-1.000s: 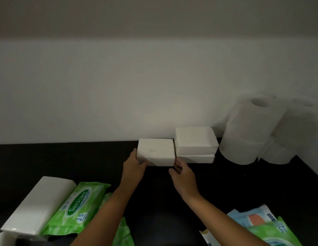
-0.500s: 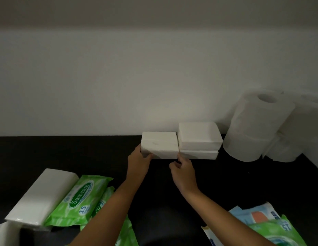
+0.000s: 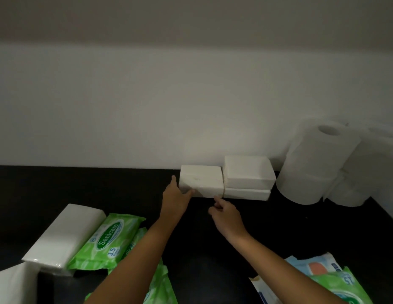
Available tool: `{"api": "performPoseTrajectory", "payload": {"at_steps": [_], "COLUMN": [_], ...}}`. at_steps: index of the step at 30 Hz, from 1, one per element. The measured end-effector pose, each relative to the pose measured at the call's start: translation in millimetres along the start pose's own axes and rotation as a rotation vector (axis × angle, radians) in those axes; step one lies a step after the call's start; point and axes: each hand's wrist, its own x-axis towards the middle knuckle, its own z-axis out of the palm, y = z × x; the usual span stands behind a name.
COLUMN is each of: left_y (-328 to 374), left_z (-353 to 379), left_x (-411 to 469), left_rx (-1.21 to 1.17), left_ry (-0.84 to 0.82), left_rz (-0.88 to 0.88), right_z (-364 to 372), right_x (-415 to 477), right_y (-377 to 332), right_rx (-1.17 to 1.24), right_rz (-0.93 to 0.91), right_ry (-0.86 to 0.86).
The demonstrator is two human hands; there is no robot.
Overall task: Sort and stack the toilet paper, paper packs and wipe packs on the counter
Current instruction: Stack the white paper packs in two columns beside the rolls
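A white paper pack (image 3: 201, 179) lies on the black counter (image 3: 81, 187) against the wall, touching a stack of two more white paper packs (image 3: 248, 172) on its right. My left hand (image 3: 174, 197) grips the single pack's left end, thumb on its front face. My right hand (image 3: 226, 212) is loosely curled just in front of the pack's lower right corner, with one fingertip touching it. Stacked toilet paper rolls (image 3: 316, 163) stand to the right of the packs, with more rolls (image 3: 366, 172) behind them in the corner.
A long white tissue pack (image 3: 64, 235) and green Sanicare wipe packs (image 3: 107, 240) lie at the near left. Blue (image 3: 312, 266) and green (image 3: 340, 290) wipe packs lie at the near right. The counter's right edge runs diagonally at far right.
The single paper pack has been slid back to the wall and against the stack. My right hand has come off its right end and now only touches the corner.
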Motion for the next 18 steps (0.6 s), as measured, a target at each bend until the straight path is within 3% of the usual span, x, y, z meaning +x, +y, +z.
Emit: {"api": "performPoseTrajectory", "payload": {"at_steps": [7,13,18], "left_y": [-6,-54,-92], "left_z": [-99,-219,-228], "left_x": [-18,-63,-85], "left_rx": [0.162,0.552,0.751], "left_ry": [0.155,0.065,-0.112], "left_rz": [0.081,-0.342,-0.438], "right_z": [27,104,171], "right_x": [3,-2,-9], "right_y": [-39,-89,-114], "right_rx": [-0.127,-0.213,-0.288], "right_rz": [-0.119,-0.241,-0.234], "right_ry": [-0.166,-0.362,-0.517]}}
